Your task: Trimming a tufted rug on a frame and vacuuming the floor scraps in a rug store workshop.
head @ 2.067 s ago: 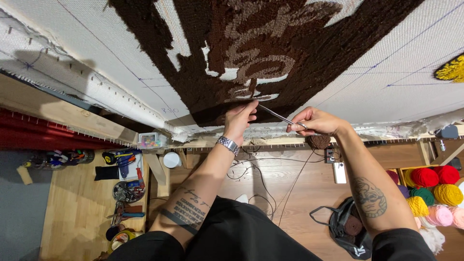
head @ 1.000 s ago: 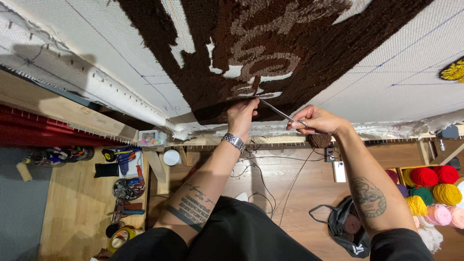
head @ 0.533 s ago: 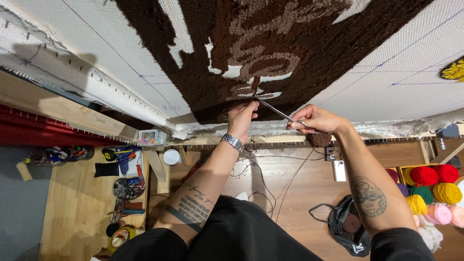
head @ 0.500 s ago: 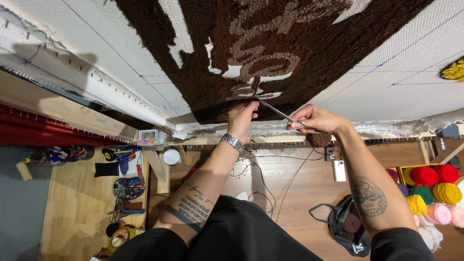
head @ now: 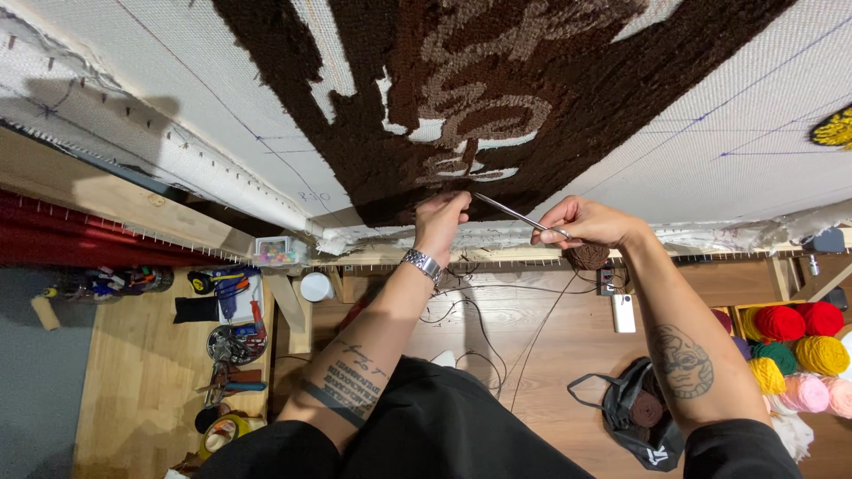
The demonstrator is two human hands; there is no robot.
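right hand (head: 581, 222) holds scissors (head: 515, 213) pointing up-left toward left hand (head: 441, 215).

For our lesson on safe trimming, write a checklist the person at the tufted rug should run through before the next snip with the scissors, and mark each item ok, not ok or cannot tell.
1. Scissors firmly in the right hand: ok, fingers closed round the handle end.
2. Blade tips on the brown pile at the rug's lower edge: ok, they reach the tufted edge.
3. Left hand steadying the pile beside the tips: ok, it touches the rug.
4. Left fingers out of the blades' path: cannot tell, they sit very close to the tips.
5. Blades open for the cut: cannot tell, too thin to see.
6. White backing cloth stretched flat on the frame: ok.
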